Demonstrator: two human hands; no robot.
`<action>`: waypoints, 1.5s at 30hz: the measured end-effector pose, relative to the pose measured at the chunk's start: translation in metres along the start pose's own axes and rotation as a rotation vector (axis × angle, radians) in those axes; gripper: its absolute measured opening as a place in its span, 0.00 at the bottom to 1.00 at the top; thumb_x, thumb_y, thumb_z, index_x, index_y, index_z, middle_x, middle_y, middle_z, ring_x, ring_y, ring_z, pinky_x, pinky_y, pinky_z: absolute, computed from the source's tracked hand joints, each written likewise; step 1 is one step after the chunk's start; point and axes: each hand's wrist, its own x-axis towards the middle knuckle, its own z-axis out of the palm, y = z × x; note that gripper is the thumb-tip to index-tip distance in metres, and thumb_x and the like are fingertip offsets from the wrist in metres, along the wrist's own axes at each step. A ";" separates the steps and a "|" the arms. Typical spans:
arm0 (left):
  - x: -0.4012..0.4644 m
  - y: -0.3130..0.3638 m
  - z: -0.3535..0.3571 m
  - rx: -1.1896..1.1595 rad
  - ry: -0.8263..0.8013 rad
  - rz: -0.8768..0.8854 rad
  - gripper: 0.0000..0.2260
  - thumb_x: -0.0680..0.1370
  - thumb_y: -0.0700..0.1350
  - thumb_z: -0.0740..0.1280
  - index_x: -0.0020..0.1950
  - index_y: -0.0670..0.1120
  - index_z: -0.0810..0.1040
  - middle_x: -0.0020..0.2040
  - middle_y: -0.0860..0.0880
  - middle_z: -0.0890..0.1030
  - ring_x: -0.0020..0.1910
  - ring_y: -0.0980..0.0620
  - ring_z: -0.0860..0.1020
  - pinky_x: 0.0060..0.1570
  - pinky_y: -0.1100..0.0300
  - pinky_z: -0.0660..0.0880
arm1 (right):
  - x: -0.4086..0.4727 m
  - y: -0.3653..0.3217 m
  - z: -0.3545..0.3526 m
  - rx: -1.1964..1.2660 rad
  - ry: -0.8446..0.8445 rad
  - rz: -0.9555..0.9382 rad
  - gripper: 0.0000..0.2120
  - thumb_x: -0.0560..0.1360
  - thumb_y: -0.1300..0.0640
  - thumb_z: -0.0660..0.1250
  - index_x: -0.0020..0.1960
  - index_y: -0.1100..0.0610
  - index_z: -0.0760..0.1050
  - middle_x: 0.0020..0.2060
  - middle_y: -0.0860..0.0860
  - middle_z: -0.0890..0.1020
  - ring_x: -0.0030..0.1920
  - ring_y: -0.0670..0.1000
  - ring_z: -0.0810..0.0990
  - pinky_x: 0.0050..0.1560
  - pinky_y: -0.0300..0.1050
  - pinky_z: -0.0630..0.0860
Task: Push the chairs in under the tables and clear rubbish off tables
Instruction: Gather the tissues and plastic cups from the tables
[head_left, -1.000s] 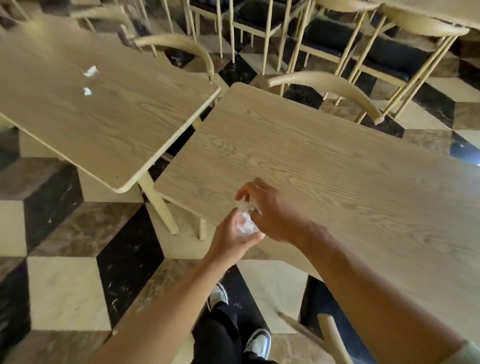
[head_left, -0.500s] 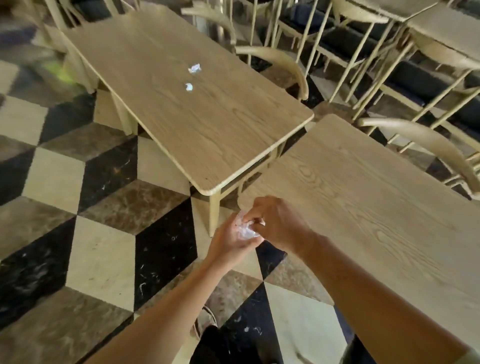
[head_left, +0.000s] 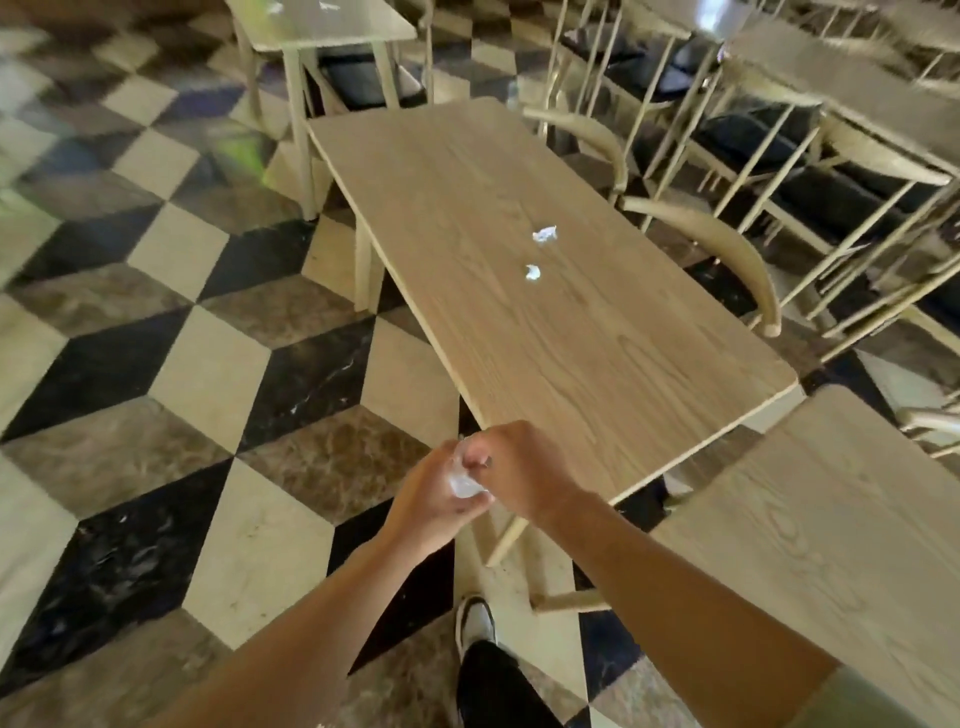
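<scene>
Checkered black, cream and brown floor tiles (head_left: 218, 364) lie under you. Your left hand (head_left: 431, 499) and right hand (head_left: 519, 467) are curled shut together on a small white crumpled wad (head_left: 462, 486), just off the near corner of the long pale wooden table (head_left: 597, 374). Two little white paper scraps (head_left: 533, 272) lie farther up the table, ahead and to the right. Your right hand is nearer them.
</scene>
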 end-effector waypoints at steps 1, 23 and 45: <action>0.024 -0.006 -0.007 0.022 -0.004 0.010 0.16 0.74 0.47 0.77 0.59 0.53 0.78 0.51 0.60 0.83 0.52 0.66 0.81 0.53 0.64 0.79 | 0.024 0.006 -0.001 -0.001 0.007 -0.003 0.11 0.77 0.59 0.68 0.47 0.47 0.87 0.42 0.46 0.87 0.41 0.49 0.84 0.42 0.49 0.83; 0.576 -0.011 -0.110 0.197 -0.246 0.157 0.34 0.65 0.62 0.68 0.64 0.43 0.80 0.57 0.50 0.83 0.55 0.48 0.81 0.56 0.59 0.74 | 0.502 0.292 -0.072 0.303 0.544 0.649 0.12 0.73 0.67 0.72 0.56 0.62 0.83 0.57 0.61 0.78 0.43 0.58 0.79 0.44 0.45 0.74; 0.711 -0.147 -0.436 -0.004 -0.099 -0.010 0.19 0.73 0.53 0.78 0.59 0.57 0.73 0.53 0.55 0.81 0.53 0.60 0.81 0.52 0.65 0.77 | 0.824 -0.062 -0.131 0.249 -0.364 0.093 0.15 0.87 0.54 0.57 0.55 0.53 0.82 0.44 0.49 0.84 0.42 0.45 0.81 0.44 0.35 0.72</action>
